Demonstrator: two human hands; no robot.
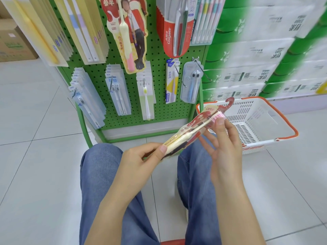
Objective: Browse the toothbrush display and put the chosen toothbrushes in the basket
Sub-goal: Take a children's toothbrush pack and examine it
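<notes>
a seated person holds a red toothbrush pack (194, 128) level above their knees, apparently to inspect it. the left hand (141, 156) pinches its bottom end and the right hand (223, 138) pinches its bristle end between thumb and fingers. a white basket (261, 124) sits just beyond on the floor, beside the green pegboard display (159, 55), within easy reach for dropping it in.

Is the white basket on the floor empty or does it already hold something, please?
Empty, seemingly: the basket shows only bare slotted floor; the toothbrush pack remains in hand.
</notes>
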